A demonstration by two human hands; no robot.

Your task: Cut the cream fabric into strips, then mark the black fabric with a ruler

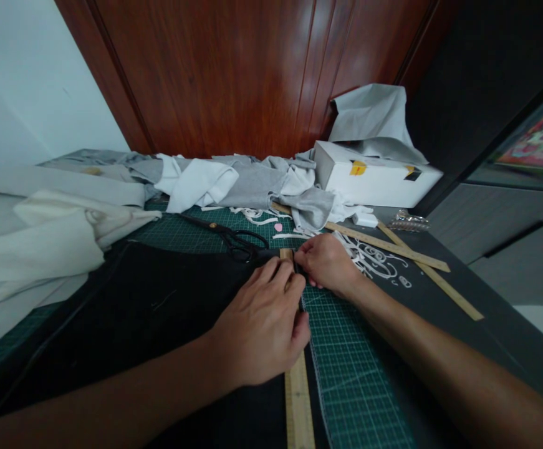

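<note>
Black fabric (168, 312) lies spread over a green cutting mat (355, 368). Along its right edge runs a wooden ruler (298, 399), pointing away from me. My left hand (266, 318) is closed over the ruler, its curled fingers pressing on the far part. Just right of the ruler's far end, my right hand (325, 262) pinches at the fabric's edge; what sits between its fingertips is too small to tell. Black scissors (229, 236) rest beyond the fabric, left of my hands.
Cream cloth (42, 243) is piled at the left, grey and white scraps (247, 181) along the back. A white box (374, 181) stands back right. Two crossed wooden rulers (393, 245) and white cord scraps (374, 259) lie at right. A pink piece (278, 227) lies beyond my hands.
</note>
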